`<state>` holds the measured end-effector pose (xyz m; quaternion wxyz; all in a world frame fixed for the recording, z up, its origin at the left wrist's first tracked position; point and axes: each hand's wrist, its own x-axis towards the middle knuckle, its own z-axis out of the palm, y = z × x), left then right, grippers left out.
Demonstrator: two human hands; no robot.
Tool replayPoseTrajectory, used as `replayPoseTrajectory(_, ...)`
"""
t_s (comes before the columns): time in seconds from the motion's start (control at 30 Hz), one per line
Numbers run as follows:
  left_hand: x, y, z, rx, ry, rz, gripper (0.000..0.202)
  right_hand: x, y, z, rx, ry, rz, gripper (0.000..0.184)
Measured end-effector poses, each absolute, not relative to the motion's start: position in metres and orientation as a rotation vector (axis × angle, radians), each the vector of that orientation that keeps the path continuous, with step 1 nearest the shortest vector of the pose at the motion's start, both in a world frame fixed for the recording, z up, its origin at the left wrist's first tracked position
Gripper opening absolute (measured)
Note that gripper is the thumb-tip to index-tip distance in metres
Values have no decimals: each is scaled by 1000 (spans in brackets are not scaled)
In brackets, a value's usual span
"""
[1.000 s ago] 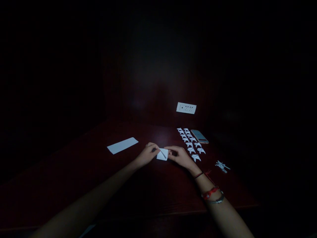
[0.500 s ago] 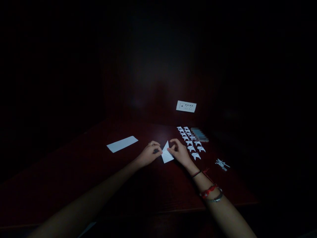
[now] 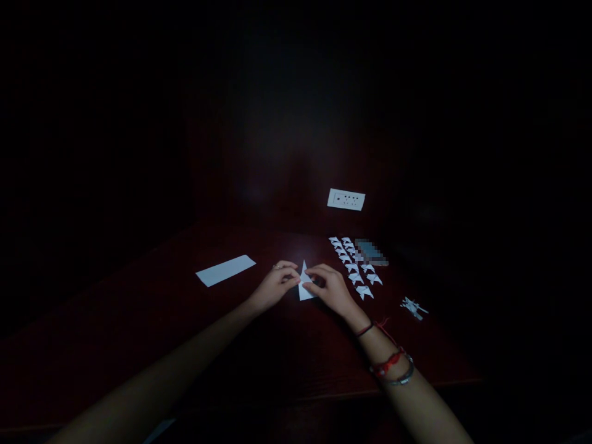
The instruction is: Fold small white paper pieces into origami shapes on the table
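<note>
A small piece of folded white paper [image 3: 305, 292] with a pointed top lies on the dark red table between my hands. My left hand [image 3: 275, 285] pinches its left edge between thumb and fingers. From the right, my right hand [image 3: 332, 288] has its thumb and fingertips closed on the paper's right side, hiding part of it. Just beyond my right hand lie several small folded paper pieces [image 3: 354, 279] in two rows. A plain white paper strip [image 3: 226, 271] rests flat to the left of my left hand.
A flat rectangular object [image 3: 371, 252], blurred out, lies beside the folded pieces. Farther right is a small heap of thin paper scraps [image 3: 414, 308]. A white socket panel [image 3: 346, 199] sits on the wall behind. The table's front edge [image 3: 342, 394] runs below my arms.
My right hand has moved slightly left over the paper, and its fingers have come down onto it. The paper now shows a narrower outline. My left hand keeps its pinch.
</note>
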<state>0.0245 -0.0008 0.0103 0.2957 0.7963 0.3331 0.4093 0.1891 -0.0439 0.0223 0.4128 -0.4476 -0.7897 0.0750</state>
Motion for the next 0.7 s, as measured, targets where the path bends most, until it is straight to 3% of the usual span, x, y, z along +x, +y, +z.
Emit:
replayPoseTrajectory(0.27,20,3,4,2257,1023,1048,11,195,-36,16,-1288,-1827,266,17)
replayPoseTrajectory(0.47,16,-1,0,2323,1166,1022,10,202,-22,-2,-1388,-1602,527,14)
replayPoseTrajectory(0.6,17,-11,5,2565,1115,963,33,203,-19,-8,-1406,-1604,603,17)
replayPoseTrajectory(0.7,16,-13,6,2719,856,772,32,205,-22,-7,-1419,-1647,532,26)
